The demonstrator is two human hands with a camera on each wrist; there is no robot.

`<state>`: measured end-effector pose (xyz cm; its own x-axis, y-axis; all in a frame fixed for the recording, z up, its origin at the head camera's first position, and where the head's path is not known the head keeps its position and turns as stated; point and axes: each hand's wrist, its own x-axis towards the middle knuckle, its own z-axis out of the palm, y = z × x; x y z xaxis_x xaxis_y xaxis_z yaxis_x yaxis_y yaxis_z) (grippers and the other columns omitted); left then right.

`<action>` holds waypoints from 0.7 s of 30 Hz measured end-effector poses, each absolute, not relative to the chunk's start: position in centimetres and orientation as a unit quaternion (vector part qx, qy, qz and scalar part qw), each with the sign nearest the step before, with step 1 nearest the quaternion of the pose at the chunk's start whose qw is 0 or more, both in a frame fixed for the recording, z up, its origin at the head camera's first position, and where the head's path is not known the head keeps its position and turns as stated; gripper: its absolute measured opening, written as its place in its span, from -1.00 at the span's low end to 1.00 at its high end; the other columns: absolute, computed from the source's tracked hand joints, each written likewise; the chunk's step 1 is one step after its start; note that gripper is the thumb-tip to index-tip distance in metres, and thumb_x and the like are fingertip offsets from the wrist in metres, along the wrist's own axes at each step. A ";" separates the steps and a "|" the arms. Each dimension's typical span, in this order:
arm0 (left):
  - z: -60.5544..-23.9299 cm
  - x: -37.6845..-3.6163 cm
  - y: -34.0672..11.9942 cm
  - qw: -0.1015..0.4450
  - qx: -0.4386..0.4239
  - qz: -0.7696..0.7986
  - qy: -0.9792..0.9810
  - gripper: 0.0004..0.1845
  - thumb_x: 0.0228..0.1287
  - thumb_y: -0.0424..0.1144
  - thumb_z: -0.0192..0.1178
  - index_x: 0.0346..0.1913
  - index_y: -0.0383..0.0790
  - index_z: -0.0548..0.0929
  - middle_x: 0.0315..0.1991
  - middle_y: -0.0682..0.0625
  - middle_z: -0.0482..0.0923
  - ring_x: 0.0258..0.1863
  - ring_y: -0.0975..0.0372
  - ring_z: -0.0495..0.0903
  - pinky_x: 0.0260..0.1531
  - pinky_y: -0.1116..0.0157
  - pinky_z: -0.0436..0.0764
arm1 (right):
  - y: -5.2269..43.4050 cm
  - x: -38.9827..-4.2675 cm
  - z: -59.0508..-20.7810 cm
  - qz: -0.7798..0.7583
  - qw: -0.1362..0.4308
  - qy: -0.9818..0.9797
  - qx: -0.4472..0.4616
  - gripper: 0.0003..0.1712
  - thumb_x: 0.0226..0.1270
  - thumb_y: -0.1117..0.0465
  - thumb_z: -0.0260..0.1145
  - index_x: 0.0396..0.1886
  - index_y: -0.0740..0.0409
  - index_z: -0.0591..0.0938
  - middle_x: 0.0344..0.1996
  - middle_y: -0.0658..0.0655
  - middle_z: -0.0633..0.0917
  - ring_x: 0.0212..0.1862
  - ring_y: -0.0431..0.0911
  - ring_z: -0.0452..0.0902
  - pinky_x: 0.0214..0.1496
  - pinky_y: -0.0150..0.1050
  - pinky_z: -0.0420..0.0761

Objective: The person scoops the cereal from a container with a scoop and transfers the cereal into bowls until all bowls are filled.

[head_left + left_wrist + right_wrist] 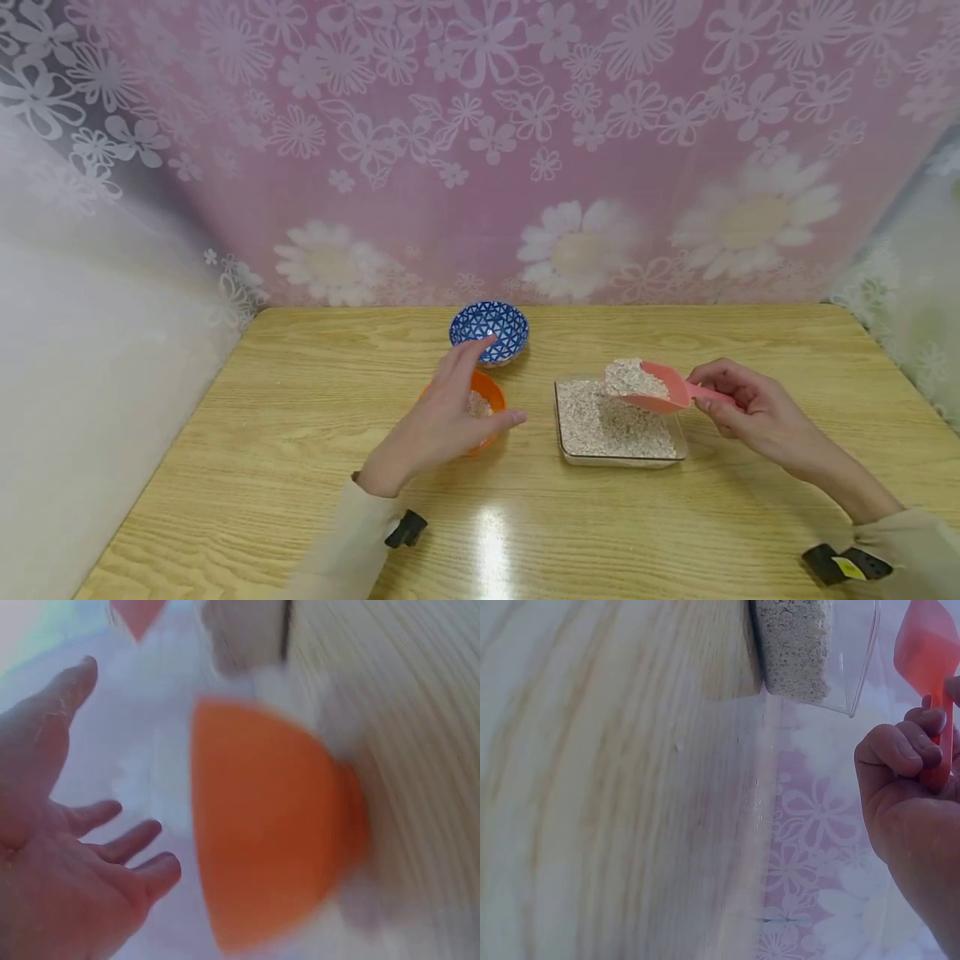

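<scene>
My right hand (738, 404) grips the handle of a pink scoop (660, 387) heaped with pale grain, held just above a clear rectangular tray (573, 454) full of the same grain. The right wrist view shows the fingers (900, 746) curled round the scoop handle (937, 750) beside the tray (855, 660). My left hand (450, 408) hovers open over an orange bowl (491, 392) that holds some grain. In the blurred left wrist view, the palm and straight fingers (112, 825) are apart from the bowl (270, 825).
A blue patterned bowl (490, 331) stands just behind the orange one. The wooden table (300, 500) is backed by a pink flowered curtain (480, 150), with pale curtains at both sides.
</scene>
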<state>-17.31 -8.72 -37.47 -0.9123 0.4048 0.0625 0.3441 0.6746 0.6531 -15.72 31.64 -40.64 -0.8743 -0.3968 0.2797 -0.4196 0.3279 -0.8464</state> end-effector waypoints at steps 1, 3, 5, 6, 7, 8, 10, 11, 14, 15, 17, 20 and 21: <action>-37.7 -17.5 -9.6 0.040 0.200 0.352 0.914 0.05 0.20 0.32 0.36 0.63 0.25 0.01 0.63 0.03 0.03 0.59 0.05 0.11 0.43 -0.19 0.38 | 31.6 -15.7 -40.6 0.521 0.012 -0.816 0.249 -0.72 0.54 0.54 0.04 0.06 0.20 0.52 -0.53 -0.03 0.44 -0.61 -0.04 0.21 -0.69 -0.20 0.28; -38.2 -17.7 -11.1 0.037 0.189 0.353 0.916 0.04 0.18 0.30 0.40 0.62 0.21 0.07 0.60 0.02 0.07 0.57 0.02 0.16 0.43 -0.21 0.37 | 31.5 -15.8 -40.6 0.517 0.017 -0.819 0.248 -0.72 0.53 0.54 0.05 0.05 0.19 0.52 -0.53 -0.03 0.44 -0.62 -0.05 0.22 -0.68 -0.21 0.30; -38.7 -17.8 -12.3 0.039 0.182 0.349 0.918 0.06 0.16 0.29 0.42 0.62 0.15 0.09 0.60 0.00 0.09 0.56 0.00 0.18 0.43 -0.22 0.36 | 31.5 -15.8 -40.5 0.513 0.024 -0.821 0.249 -0.71 0.52 0.55 0.06 0.05 0.19 0.53 -0.54 -0.04 0.44 -0.62 -0.06 0.22 -0.68 -0.22 0.31; -38.9 -17.8 -12.9 0.042 0.179 0.349 0.919 0.07 0.14 0.28 0.43 0.62 0.12 0.10 0.59 -0.01 0.10 0.55 -0.01 0.20 0.43 -0.22 0.37 | 31.4 -15.9 -40.5 0.510 0.027 -0.822 0.250 -0.71 0.51 0.55 0.07 0.04 0.18 0.53 -0.54 -0.04 0.44 -0.62 -0.07 0.23 -0.69 -0.23 0.31; -39.1 -17.8 -13.3 0.045 0.178 0.351 0.918 0.08 0.13 0.27 0.44 0.62 0.08 0.11 0.58 -0.02 0.12 0.55 -0.03 0.20 0.43 -0.22 0.36 | 31.4 -15.9 -40.4 0.510 0.028 -0.822 0.250 -0.71 0.51 0.55 0.07 0.04 0.18 0.53 -0.54 -0.04 0.44 -0.63 -0.07 0.22 -0.69 -0.23 0.30; -39.3 -17.8 -13.6 0.052 0.175 0.349 0.919 0.09 0.13 0.28 0.44 0.62 0.08 0.11 0.58 -0.02 0.12 0.55 -0.03 0.21 0.44 -0.22 0.36 | 31.3 -15.9 -40.3 0.510 0.030 -0.822 0.252 -0.71 0.50 0.56 0.08 0.04 0.19 0.53 -0.54 -0.03 0.44 -0.63 -0.07 0.22 -0.69 -0.23 0.30; -39.7 -17.8 -14.1 0.065 0.173 0.352 0.918 0.11 0.10 0.29 0.45 0.62 0.06 0.10 0.58 -0.02 0.13 0.55 -0.03 0.22 0.44 -0.22 0.34 | 31.1 -16.0 -40.0 0.507 0.035 -0.823 0.254 -0.71 0.50 0.56 0.08 0.04 0.19 0.53 -0.54 -0.04 0.43 -0.63 -0.08 0.22 -0.69 -0.23 0.29; -39.9 -17.8 -14.3 0.072 0.172 0.354 0.916 0.14 0.08 0.29 0.46 0.63 0.05 0.09 0.58 -0.02 0.14 0.55 -0.03 0.23 0.45 -0.22 0.34 | 31.0 -16.0 -39.9 0.506 0.037 -0.824 0.254 -0.71 0.49 0.56 0.09 0.04 0.19 0.54 -0.53 -0.04 0.44 -0.63 -0.08 0.22 -0.69 -0.23 0.29; -40.3 -18.0 -14.6 0.095 0.172 0.359 0.912 0.19 0.04 0.29 0.48 0.64 0.04 0.06 0.60 -0.02 0.13 0.55 -0.02 0.22 0.48 -0.20 0.30 | 30.6 -16.0 -39.4 0.500 0.044 -0.828 0.250 -0.72 0.49 0.55 0.12 0.03 0.18 0.54 -0.53 -0.05 0.44 -0.62 -0.09 0.22 -0.68 -0.23 0.30; -40.3 -18.0 -14.6 0.103 0.173 0.361 0.911 0.20 0.03 0.28 0.49 0.64 0.03 0.04 0.60 -0.03 0.13 0.55 -0.02 0.22 0.49 -0.19 0.29 | 30.4 -16.0 -39.3 0.497 0.047 -0.831 0.246 -0.73 0.49 0.53 0.13 0.03 0.17 0.55 -0.53 -0.05 0.44 -0.62 -0.09 0.23 -0.68 -0.24 0.30; -40.5 -18.2 -14.7 0.118 0.176 0.363 0.907 0.23 0.02 0.27 0.50 0.65 0.02 0.02 0.61 -0.05 0.10 0.56 -0.03 0.20 0.50 -0.19 0.26 | 30.0 -16.1 -39.0 0.494 0.047 -0.834 0.240 -0.73 0.49 0.52 0.14 0.03 0.15 0.55 -0.53 -0.06 0.44 -0.61 -0.10 0.24 -0.67 -0.24 0.31; -40.8 -18.4 -14.8 0.132 0.189 0.362 0.903 0.25 0.03 0.26 0.51 0.66 -0.02 -0.02 0.63 -0.08 0.06 0.58 -0.06 0.17 0.52 -0.20 0.23 | 29.4 -16.2 -38.5 0.489 0.049 -0.838 0.238 -0.74 0.49 0.50 0.17 0.04 0.16 0.56 -0.50 -0.08 0.46 -0.59 -0.12 0.28 -0.64 -0.23 0.34; -40.9 -18.5 -14.9 0.137 0.192 0.365 0.900 0.26 0.03 0.25 0.51 0.66 -0.04 -0.03 0.63 -0.09 0.05 0.58 -0.06 0.16 0.52 -0.20 0.22 | 29.1 -16.2 -38.4 0.489 0.050 -0.838 0.238 -0.73 0.48 0.50 0.18 0.05 0.17 0.57 -0.49 -0.08 0.47 -0.58 -0.13 0.30 -0.63 -0.23 0.34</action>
